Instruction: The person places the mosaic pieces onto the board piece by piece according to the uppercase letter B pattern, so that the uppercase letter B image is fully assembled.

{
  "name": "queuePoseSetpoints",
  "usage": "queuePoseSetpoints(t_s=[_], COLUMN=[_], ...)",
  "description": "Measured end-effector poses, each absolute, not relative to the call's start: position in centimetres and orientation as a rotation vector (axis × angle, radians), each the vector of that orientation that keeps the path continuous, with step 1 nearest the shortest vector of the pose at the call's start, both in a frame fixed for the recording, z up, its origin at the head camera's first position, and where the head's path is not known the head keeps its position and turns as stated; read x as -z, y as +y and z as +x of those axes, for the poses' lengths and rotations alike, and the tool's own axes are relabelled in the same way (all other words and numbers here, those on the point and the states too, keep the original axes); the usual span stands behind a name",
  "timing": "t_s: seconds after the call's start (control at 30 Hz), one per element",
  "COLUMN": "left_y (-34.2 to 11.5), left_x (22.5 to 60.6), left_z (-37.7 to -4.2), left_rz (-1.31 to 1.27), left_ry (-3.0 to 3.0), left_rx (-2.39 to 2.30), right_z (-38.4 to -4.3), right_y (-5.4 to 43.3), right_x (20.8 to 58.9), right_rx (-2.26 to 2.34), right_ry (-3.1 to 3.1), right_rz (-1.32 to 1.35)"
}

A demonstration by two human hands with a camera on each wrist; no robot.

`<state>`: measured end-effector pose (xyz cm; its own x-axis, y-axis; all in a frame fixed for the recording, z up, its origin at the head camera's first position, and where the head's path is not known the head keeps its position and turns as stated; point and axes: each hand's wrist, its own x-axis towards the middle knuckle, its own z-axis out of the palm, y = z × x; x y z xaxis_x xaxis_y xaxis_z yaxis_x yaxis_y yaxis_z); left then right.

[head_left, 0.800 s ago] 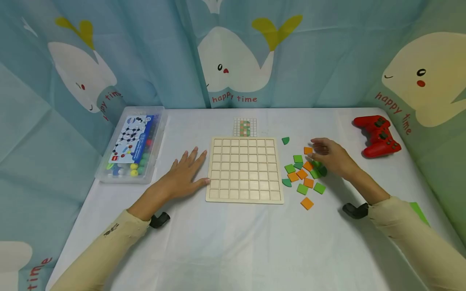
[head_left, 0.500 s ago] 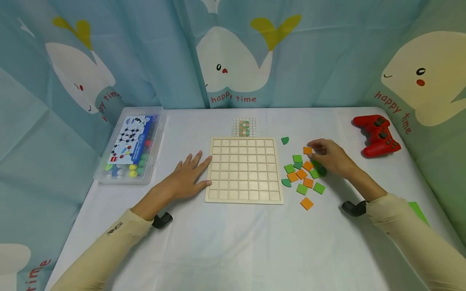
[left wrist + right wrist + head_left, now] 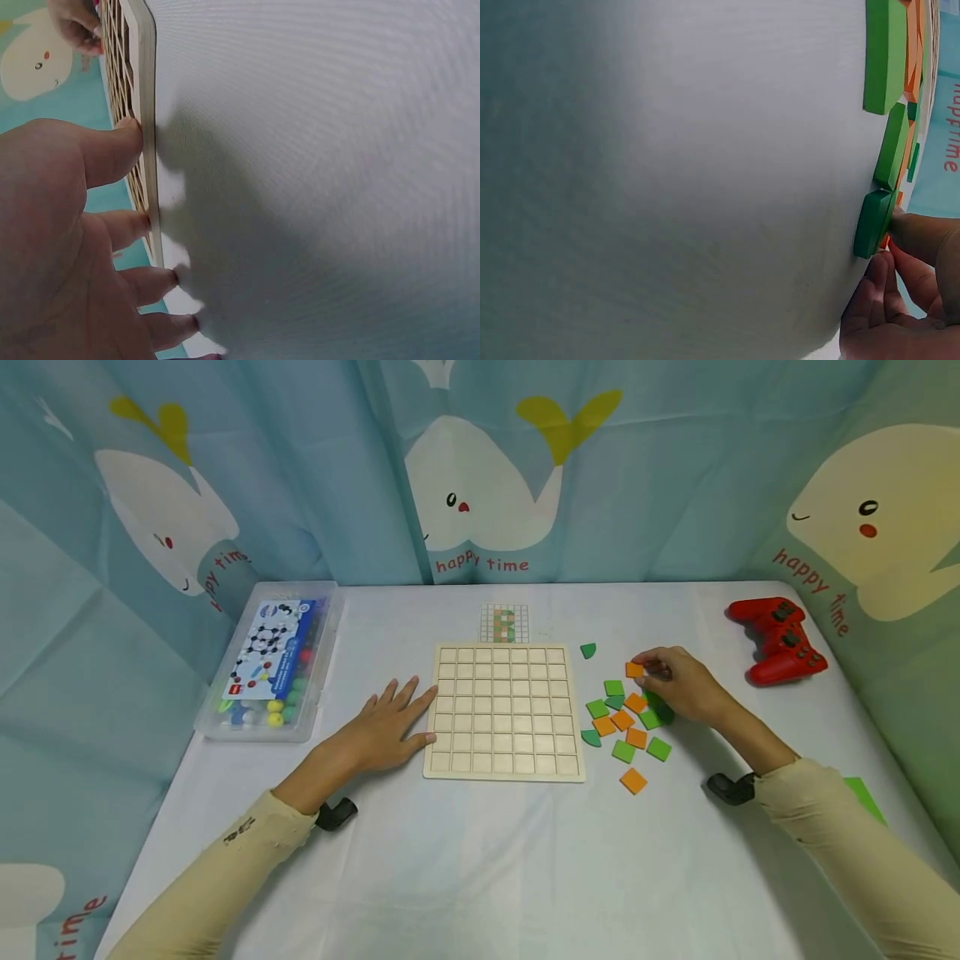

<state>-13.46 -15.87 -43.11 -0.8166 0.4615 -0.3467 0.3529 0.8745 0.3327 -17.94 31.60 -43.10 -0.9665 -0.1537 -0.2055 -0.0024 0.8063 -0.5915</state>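
Observation:
A pale wooden grid board [image 3: 504, 712] lies on the white table with bare squares. My left hand [image 3: 386, 731] rests spread at its left side, thumb and index finger touching the rim; in the left wrist view the thumb of the left hand [image 3: 64, 225] lies on the board's edge [image 3: 148, 112]. To the board's right, my right hand [image 3: 682, 682] pinches an orange square tile [image 3: 633, 669] at the back of a loose pile. The right wrist view shows thumb and fingers of the right hand [image 3: 907, 292] meeting low, behind a dark green tile [image 3: 871, 223], with the orange tile mostly hidden.
Several green square tiles [image 3: 623, 751], orange tiles [image 3: 633, 781] and dark green rounded pieces [image 3: 591, 737] lie around the pile. A small pattern card [image 3: 504, 622] sits behind the board. A clear plastic box [image 3: 270, 660] stands left, a red game controller [image 3: 776, 641] right.
My left hand has shifted slightly right and now touches the board's rim. My right hand has moved a little left, its fingertips closing on the orange tile.

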Motion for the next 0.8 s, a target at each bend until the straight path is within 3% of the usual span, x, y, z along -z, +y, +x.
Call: queuePoseSetpoints(t_s=[0.8], left_y=[-15.77], left_x=[43.1], left_z=[-13.31], left_rz=[0.581], left_ry=[2.614], left_rx=[-0.355], right_z=[-18.5], right_y=[30.78], right_x=[43.13], right_rx=[0.898], right_ry=[2.806], right_rz=[-0.126])
